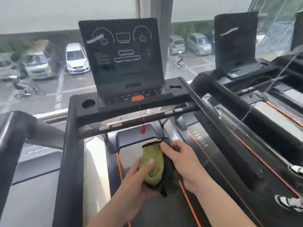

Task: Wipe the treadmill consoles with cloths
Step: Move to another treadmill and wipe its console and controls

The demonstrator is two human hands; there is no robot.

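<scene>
With left hand (141, 171) curled beneath, thumb on top, hold green cloth (153, 164) steady; with right hand (180, 161) pinching its dark upper edge, fold into a flat pad. Held low, well below near console (121, 54). Count: two hands, one green cloth, two consoles, second console (236, 41) at right.

Big window wall (49, 99) across the front, flat grey daylight coming in. White roller blind (49, 12) pulled partway down over the top. Grey pillar (161, 30) splits the panes. Outside, seen from above: paved parking lot (78, 86) with painted bay lines. White car (77, 59) parked beside a grey van (36, 64), blurred. Bicycle (27, 92) standing at left. Two small cars (198, 43) parked right of the pillar, a cyclist (177, 62) near them. Green hedge (188, 28) behind.
</scene>
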